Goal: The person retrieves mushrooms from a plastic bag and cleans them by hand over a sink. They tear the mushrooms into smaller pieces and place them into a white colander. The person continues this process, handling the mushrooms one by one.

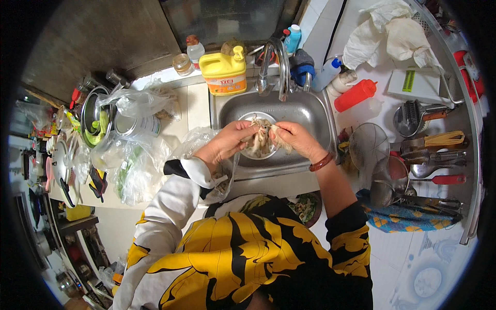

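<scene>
My left hand [235, 140] and my right hand [296, 140] meet over the sink, gripping a pale, soft, ragged piece of food [259, 133] between thumbs and fingers. Whether it is mushroom or seafood I cannot tell. A paler torn bit [286, 145] hangs from my right fingertips. Directly beneath is a round, light-coloured bowl [267, 156] with similar pieces, partly hidden by my hands. It stands in the stainless steel sink [310, 155]. Left of the sink, under my left forearm, lies a clear plastic bag [230, 170] with something inside.
Behind the sink rise a chrome faucet [279, 66] and a yellow detergent jug [223, 73]. Plastic bags [135, 170] and a metal bowl [89, 131] crowd the left counter. At right are a red squeeze bottle [355, 95], a wire strainer [369, 145] and hanging utensils.
</scene>
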The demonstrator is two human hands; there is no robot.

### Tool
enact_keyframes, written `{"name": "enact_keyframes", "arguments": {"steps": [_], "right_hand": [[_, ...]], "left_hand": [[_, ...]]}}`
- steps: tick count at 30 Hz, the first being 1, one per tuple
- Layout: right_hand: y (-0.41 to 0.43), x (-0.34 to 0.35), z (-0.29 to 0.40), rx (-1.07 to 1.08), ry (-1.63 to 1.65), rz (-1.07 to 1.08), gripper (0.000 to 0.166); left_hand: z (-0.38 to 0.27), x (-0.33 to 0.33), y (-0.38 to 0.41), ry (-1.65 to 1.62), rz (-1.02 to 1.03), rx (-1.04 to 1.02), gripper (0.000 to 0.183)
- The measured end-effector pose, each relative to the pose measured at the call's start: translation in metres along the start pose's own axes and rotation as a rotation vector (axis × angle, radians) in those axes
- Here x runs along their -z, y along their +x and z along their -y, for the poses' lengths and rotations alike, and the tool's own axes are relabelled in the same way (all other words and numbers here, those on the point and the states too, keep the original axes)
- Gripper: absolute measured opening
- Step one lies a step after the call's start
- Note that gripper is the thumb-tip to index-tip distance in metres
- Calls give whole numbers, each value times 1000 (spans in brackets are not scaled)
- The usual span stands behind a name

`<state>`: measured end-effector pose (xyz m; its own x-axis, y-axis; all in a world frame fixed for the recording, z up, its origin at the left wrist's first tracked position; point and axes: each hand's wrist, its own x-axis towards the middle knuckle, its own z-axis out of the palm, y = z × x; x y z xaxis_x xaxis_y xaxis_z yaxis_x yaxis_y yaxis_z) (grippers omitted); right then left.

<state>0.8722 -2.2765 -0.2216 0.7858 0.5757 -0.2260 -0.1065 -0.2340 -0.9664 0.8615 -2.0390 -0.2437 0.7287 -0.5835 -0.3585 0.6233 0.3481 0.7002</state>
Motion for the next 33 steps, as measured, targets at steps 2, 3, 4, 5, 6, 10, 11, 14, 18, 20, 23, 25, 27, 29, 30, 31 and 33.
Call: {"name": "enact_keyframes", "arguments": {"steps": [2,3,4,5,6,10,11,14,18,20,23,25,27,29,30,31,33], "right_hand": [[-1,-8,8,-104,125,-144,16],[-1,-7,3,-62,155,-163,15],[1,-7,-6,-22,184,-179,14],[2,-4,-14,18,213,-196,14],[3,-3,-13,-40,217,-213,13],[7,-9,-9,44,86,-256,17],[8,-11,-6,32,65,-248,18],[11,-16,-1,6,-44,-276,22],[12,-29,6,70,-75,-334,27],[12,-35,11,90,-88,-372,30],[13,-42,15,87,-194,-464,32],[12,-44,16,92,-307,-477,33],[10,-45,20,76,-402,-482,34],[7,-45,25,137,-496,-497,32],[6,-44,29,169,-543,-504,32],[6,-44,32,157,-568,-487,28],[5,-41,37,131,-617,-453,25]], "left_hand": [[1,1,1,-52,-137,11,17],[0,-6,2,-8,-220,9,18],[0,-8,2,6,-209,-14,17],[-1,-10,3,20,-198,-35,16],[-1,-10,3,18,-182,-67,16],[1,-7,9,84,-156,-177,17],[2,-7,10,119,-160,-201,17],[3,-10,12,206,-173,-270,17],[2,-15,12,283,-263,-335,16],[9,-12,19,293,-311,-405,17],[10,-16,20,384,-401,-464,20],[14,-16,20,466,-449,-475,23],[18,-16,23,527,-482,-529,22],[13,-20,20,646,-519,-490,22],[14,-20,20,692,-528,-520,19],[14,-21,20,739,-536,-551,17],[13,-24,19,824,-536,-574,16]]}}
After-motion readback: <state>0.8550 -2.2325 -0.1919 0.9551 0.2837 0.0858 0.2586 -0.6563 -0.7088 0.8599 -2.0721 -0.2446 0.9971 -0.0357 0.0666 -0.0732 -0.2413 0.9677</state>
